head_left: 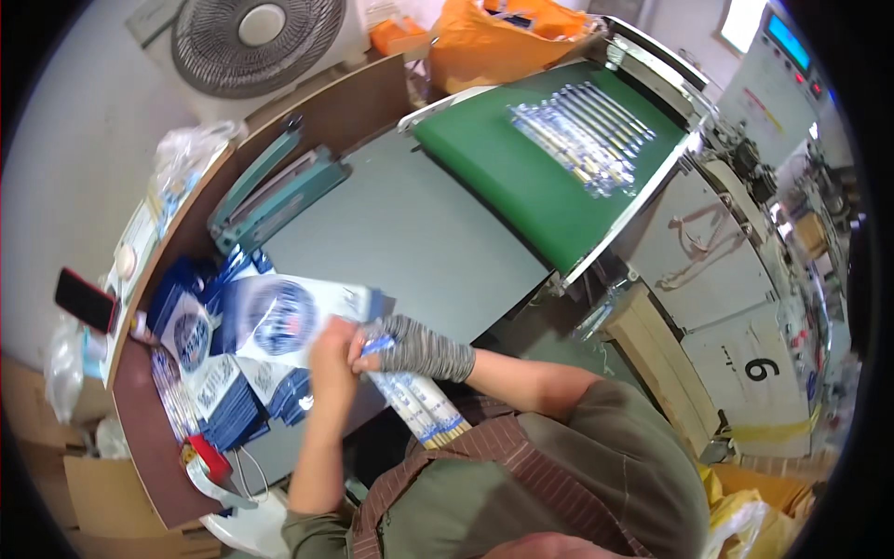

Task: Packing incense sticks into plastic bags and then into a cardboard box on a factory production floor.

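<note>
A bundle of slim wrapped sticks (421, 408), white with blue marks, slants from my hands down toward my apron. My right hand (414, 348), in a grey striped knit glove with bare fingertips, is closed around the bundle's upper end. My bare left hand (333, 352) meets it fingertip to fingertip. Its fingers are curled and smeared by motion, so what they hold, if anything, is hidden. Just beyond my left hand lies a flat white and blue printed bag (296, 317), its print blurred. More blue and white bags (228, 401) lie in stacks to its left.
Wrapped sticks (591, 140) lie in a row on a green conveyor belt (484, 158) at far right. A teal long-arm stapler (279, 196) stands on the grey table (400, 233). A red-handled tape dispenser (209, 461), a phone (86, 300) and a fan (261, 47) line the left side.
</note>
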`<state>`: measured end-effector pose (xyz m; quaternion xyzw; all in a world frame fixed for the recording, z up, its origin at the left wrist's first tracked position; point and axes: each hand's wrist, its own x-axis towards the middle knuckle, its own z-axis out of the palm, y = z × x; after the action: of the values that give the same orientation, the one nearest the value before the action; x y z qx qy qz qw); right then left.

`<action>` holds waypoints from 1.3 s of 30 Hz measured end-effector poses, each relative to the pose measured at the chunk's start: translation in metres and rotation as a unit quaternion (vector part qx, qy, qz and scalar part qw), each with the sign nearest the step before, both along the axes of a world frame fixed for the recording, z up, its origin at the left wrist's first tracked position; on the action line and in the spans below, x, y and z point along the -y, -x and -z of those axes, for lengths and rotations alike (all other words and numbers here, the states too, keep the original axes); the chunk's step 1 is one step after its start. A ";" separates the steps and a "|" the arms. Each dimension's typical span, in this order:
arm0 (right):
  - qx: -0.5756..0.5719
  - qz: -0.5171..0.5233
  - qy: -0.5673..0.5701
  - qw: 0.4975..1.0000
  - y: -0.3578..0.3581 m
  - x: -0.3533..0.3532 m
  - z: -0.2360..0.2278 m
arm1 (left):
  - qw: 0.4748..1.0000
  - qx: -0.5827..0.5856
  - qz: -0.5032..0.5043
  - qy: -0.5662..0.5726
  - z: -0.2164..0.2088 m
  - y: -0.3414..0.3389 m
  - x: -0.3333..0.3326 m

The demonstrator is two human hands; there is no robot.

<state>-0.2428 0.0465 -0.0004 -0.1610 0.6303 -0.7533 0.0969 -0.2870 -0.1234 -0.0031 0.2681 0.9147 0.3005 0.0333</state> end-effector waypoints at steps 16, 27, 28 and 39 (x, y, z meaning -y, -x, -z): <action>0.004 0.083 -0.283 0.956 0.014 -0.005 0.034 | 0.954 -0.023 -0.138 -0.264 0.062 -0.004 -0.012; 0.150 -0.076 -0.392 0.905 -0.107 -0.045 0.052 | 0.972 -0.049 0.190 -0.130 0.039 -0.113 0.036; 0.110 -0.080 -0.501 0.855 -0.099 -0.042 0.045 | 0.966 -0.154 0.172 -0.119 0.032 -0.110 0.026; -0.144 0.245 -0.454 0.844 0.011 -0.046 0.067 | 0.960 -0.238 -0.135 0.056 0.043 -0.036 0.021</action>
<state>-0.2540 0.0929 -0.0674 -0.0462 0.9278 -0.3502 -0.1204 -0.2514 -0.1443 -0.0462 0.2040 0.9393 0.1775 -0.2111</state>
